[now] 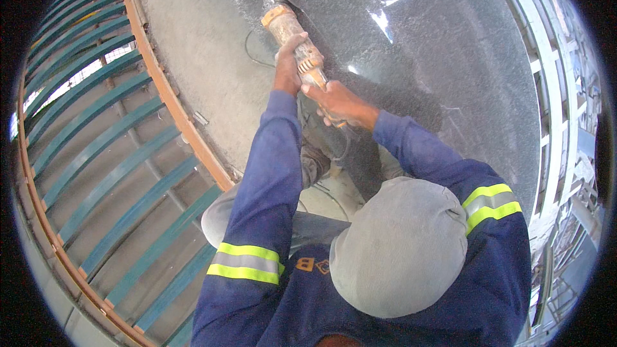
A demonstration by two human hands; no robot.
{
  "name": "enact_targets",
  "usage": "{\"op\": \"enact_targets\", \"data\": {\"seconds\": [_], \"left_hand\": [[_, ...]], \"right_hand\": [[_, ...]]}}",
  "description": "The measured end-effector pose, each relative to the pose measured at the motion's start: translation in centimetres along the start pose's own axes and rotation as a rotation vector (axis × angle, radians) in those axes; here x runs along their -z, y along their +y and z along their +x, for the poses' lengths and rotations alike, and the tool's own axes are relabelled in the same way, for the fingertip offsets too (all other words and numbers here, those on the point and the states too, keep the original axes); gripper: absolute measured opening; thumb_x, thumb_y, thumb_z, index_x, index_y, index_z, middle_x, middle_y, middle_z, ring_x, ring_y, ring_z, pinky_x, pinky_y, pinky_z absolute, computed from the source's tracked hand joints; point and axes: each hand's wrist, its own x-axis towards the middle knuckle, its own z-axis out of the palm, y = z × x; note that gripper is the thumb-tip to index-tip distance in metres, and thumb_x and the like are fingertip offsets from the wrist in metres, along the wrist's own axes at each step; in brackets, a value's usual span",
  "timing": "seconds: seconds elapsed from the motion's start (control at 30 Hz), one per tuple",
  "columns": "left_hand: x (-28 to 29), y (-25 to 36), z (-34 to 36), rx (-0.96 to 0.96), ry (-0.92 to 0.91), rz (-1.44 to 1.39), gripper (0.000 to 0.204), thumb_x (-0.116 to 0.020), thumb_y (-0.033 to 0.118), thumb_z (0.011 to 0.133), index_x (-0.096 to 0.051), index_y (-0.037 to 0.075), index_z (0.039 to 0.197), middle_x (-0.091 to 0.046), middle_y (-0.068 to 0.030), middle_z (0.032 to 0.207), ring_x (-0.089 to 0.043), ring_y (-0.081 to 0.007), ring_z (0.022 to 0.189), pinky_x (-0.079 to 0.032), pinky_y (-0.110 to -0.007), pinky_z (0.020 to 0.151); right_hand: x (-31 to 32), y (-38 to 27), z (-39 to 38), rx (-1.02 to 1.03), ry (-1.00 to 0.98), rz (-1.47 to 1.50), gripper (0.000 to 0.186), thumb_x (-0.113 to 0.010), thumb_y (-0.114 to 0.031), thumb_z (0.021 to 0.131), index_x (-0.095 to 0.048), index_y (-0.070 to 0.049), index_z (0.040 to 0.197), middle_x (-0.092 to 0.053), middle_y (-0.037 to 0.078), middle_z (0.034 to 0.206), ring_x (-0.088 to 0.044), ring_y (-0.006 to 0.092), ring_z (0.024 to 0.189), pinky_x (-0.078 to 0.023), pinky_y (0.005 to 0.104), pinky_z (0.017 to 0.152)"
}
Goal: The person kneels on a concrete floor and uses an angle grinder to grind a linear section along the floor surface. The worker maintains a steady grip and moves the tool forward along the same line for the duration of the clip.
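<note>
My left hand is closed round the body of a dusty orange and silver angle grinder. Farther back along it, my right hand grips the rear part, thumb along the top. The grinder's head and guard rest at or just above a dark, dusty slab-like surface, beside a paler concrete-coloured strip; whether it touches is unclear. A thin cord loops left of the grinder. A grey cap covers much of the lower middle, between the blue sleeves with reflective bands.
Along the left runs a railing or rack of teal slats in an orange-brown frame. On the right edge stands white metal framework, with cluttered metal pieces beyond it. Grey-clad legs show below the hands.
</note>
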Motion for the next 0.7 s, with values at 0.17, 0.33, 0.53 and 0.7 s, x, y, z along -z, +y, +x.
{"op": "enact_targets", "data": {"seconds": [0.17, 0.33, 0.53, 0.7], "left_hand": [[-1.6, 0.2, -1.5, -0.047, 0.099, 0.007, 0.034, -0.069, 0.023, 0.083, -0.054, 0.000, 0.104, -0.061, -0.0115, 0.076, -0.065, -0.0233, 0.059, -0.059, -0.038, 0.057], [-1.3, -0.1, -1.5, -0.034, 0.080, 0.014, 0.036, -0.067, 0.026, 0.086, -0.051, 0.000, 0.107, -0.061, -0.0113, 0.076, -0.065, -0.0233, 0.060, -0.061, -0.039, 0.061], [-1.5, -0.1, -1.4, -0.034, 0.074, 0.039, 0.032, -0.066, 0.027, 0.087, -0.053, 0.002, 0.103, -0.061, -0.0108, 0.076, -0.066, -0.0242, 0.060, -0.060, -0.039, 0.060], [-0.5, -0.1, -0.1, -0.042, 0.052, 0.068, 0.032, -0.065, 0.026, 0.087, -0.052, 0.002, 0.103, -0.062, -0.0113, 0.074, -0.066, -0.0250, 0.060, -0.060, -0.039, 0.059]], "right_hand": [[0.3, -1.1, -1.8, -0.009, -0.031, 0.003, 0.057, -0.058, -0.054, 0.094, -0.059, 0.002, 0.087, -0.058, 0.007, 0.063, -0.059, 0.0159, 0.046, -0.045, 0.0311, 0.041], [0.2, -0.5, -1.5, -0.027, -0.034, -0.016, 0.057, -0.058, -0.053, 0.095, -0.059, 0.003, 0.086, -0.058, 0.007, 0.062, -0.060, 0.0168, 0.045, -0.045, 0.0320, 0.040], [0.3, -0.1, -1.1, -0.005, -0.018, 0.003, 0.057, -0.059, -0.053, 0.094, -0.059, 0.004, 0.087, -0.058, 0.007, 0.062, -0.060, 0.0167, 0.045, -0.044, 0.0322, 0.039], [-0.1, 0.2, -0.2, 0.014, 0.007, 0.013, 0.055, -0.060, -0.051, 0.094, -0.060, 0.003, 0.088, -0.058, 0.007, 0.062, -0.058, 0.0159, 0.044, -0.044, 0.0317, 0.039]]}}
